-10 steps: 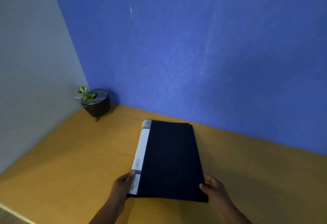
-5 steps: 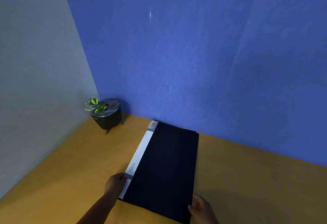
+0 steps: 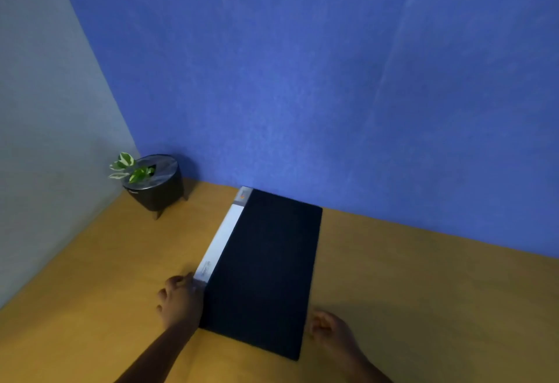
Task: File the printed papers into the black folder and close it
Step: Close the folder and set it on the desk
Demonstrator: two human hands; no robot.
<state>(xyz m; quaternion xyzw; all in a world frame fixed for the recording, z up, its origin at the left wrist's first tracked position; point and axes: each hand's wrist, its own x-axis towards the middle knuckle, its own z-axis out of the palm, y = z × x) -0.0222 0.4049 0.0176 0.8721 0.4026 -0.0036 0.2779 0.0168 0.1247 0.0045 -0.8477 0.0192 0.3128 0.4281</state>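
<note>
The black folder (image 3: 266, 270) lies closed and flat on the wooden table (image 3: 423, 292), its far end close to the blue wall. Its white spine label (image 3: 220, 240) faces left. My left hand (image 3: 180, 302) rests against the near end of the spine, thumb on the label and fingers curled at the folder's edge. My right hand (image 3: 331, 331) is blurred, just to the right of the folder's near right corner, with fingers loosely bent and nothing in them. No loose printed papers are in view.
A small dark pot with a green-and-white plant (image 3: 154, 183) stands in the back left corner where the grey wall (image 3: 45, 140) meets the blue wall (image 3: 332, 80). Bare tabletop stretches to the folder's left and right.
The folder has slid away from me toward the blue wall and turned slightly. My right hand has come off its near right corner; my left hand stays at the spine.
</note>
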